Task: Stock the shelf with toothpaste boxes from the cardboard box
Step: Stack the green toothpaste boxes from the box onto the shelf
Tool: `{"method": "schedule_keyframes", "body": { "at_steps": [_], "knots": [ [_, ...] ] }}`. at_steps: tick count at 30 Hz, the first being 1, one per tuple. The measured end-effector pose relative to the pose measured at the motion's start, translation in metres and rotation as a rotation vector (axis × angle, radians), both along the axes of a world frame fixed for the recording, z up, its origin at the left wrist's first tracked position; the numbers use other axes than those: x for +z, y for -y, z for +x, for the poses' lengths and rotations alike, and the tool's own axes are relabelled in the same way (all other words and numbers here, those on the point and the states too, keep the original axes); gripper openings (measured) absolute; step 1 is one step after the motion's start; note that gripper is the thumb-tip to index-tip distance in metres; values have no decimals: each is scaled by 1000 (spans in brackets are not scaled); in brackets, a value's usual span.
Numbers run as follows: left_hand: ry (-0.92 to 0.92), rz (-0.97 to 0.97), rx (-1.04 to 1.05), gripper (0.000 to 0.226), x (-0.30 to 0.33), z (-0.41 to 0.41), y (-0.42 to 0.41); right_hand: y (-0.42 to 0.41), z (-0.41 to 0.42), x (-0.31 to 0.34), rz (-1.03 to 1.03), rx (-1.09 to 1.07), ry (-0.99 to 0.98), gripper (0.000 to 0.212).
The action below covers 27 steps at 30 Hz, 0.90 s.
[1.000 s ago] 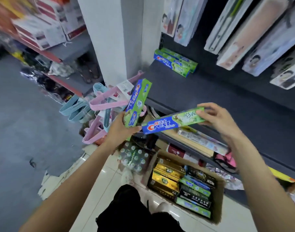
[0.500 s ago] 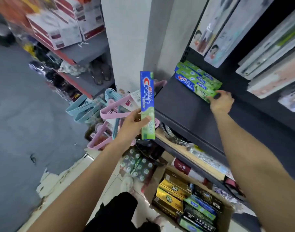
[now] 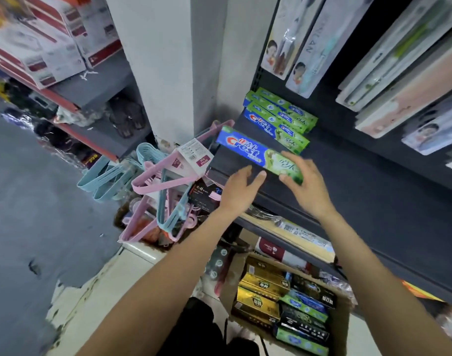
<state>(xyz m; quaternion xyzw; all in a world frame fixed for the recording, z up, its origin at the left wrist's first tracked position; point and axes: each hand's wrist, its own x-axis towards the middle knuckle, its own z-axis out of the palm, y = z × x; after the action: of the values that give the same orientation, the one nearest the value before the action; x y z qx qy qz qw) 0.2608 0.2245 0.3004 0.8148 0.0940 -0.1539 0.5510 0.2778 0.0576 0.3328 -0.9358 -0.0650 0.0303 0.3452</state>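
Note:
My right hand [image 3: 305, 183] grips the green end of a blue-and-green toothpaste box [image 3: 255, 152], held level just above the dark shelf [image 3: 361, 191] near its front left corner. My left hand [image 3: 239, 188] hovers right beside it with fingers relaxed and holds nothing. A small stack of the same toothpaste boxes [image 3: 278, 119] lies at the back left of the shelf. Down on the floor stands the open cardboard box [image 3: 340, 327], filled with several gold, black and green toothpaste boxes.
A white pillar [image 3: 163, 68] rises left of the shelf. Pink and blue hangers [image 3: 155, 191] are piled in a bin beside it. Boxed toothbrush packs [image 3: 399, 73] hang above the shelf. Lower shelves hold more goods [image 3: 304, 237].
My right hand came back from the stack and took the box that my left hand held upright. The box now lies level over the shelf, and my left hand has let go.

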Motion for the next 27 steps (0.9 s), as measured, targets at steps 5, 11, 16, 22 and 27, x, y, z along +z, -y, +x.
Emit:
{"method": "schedule_keyframes", "body": {
  "at_steps": [5,11,16,22,27],
  "knots": [
    [167,817,-504,64,-34,-1,-8,10,49,-24,-262,-84,198,48],
    [238,921,-571,60,-40,6,-15,2,100,-44,-786,-135,209,48],
    [379,829,-395,49,-41,-6,-8,0,49,-51,-638,-123,200,58],
    [684,636,-293,28,-64,-94,37,58,-152,-100,-368,47,170,28],
    [480,586,-577,22,-116,-177,101,175,-262,-159,-523,158,-403,26]
  ]
}}
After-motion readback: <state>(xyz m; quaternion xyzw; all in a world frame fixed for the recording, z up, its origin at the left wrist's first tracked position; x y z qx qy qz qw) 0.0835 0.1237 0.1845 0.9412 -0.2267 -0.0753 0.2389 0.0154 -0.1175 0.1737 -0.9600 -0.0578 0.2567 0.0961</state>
